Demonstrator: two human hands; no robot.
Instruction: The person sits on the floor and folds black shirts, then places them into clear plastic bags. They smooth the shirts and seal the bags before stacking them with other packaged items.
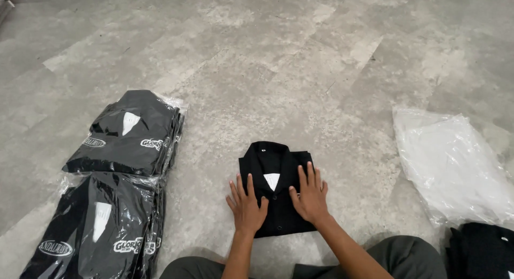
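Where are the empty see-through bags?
The clear plastic bags lie on the floor at the right, right of the folded black shirt.

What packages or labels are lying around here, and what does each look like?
Upper stack of bagged shirts: far left on the floor, black shirts in clear plastic, white printing.
Lower stack of bagged shirts: left foreground, same black with white printing.
Empty clear bags: right, crumpled, shiny.
White neck label: inside the collar of the folded black shirt, under the left hand and right hand.
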